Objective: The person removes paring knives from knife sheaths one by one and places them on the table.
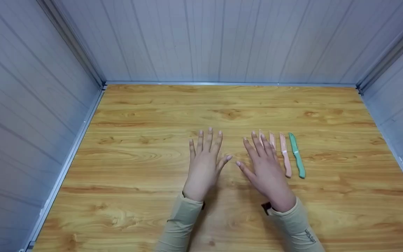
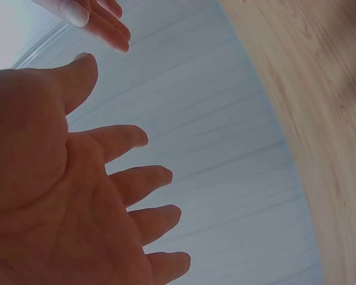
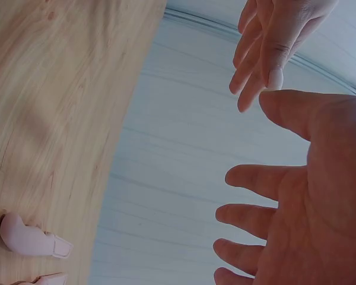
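Above the wooden table, my left hand (image 1: 203,168) is held with its fingers straight and spread, palm down. My right hand (image 1: 266,169) is spread the same way, its thumb toward the left thumb with a gap between them. Neither one holds anything. Just right of the right hand lie a pink knife (image 1: 284,154) and a green knife (image 1: 297,155), blades pointing away. Two more pink blades, one of them on a pink knife (image 1: 272,138), show beyond the right fingers, their handles hidden by that hand. In the right wrist view a pink handle (image 3: 32,237) rests on the wood.
The wood-grain table (image 1: 135,168) is enclosed by a pale panelled back wall (image 1: 205,42), a left wall (image 1: 30,105) and a right wall (image 1: 401,94). A metal strip (image 1: 187,83) runs along the table's far edge.
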Available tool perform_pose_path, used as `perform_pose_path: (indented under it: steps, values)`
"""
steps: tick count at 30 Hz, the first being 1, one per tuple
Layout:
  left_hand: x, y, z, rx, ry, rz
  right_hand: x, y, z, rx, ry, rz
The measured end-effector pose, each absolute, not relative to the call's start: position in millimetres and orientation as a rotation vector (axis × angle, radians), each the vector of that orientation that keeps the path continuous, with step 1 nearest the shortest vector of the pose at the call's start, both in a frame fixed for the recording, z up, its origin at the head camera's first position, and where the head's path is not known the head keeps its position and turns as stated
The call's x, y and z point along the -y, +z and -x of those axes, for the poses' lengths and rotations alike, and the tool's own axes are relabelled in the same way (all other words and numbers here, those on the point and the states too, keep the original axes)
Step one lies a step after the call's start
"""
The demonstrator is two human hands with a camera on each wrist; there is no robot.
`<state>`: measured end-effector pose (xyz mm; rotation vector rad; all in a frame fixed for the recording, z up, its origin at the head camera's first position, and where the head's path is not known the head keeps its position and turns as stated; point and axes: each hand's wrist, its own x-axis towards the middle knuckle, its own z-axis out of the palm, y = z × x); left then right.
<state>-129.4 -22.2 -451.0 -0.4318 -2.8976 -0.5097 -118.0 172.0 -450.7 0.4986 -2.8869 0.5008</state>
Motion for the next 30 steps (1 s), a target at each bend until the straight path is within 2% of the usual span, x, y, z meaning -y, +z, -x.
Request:
perform_pose_path:
  steps: [17,30]
  values:
    - [8,-465,136,2.98,-0.562,0.511,-181,-446,118,2.909,0.503,-0.447]
    - [5,-477,141,3.049,-0.593,0.544,-189,-457,117,2.881,0.517,-0.451]
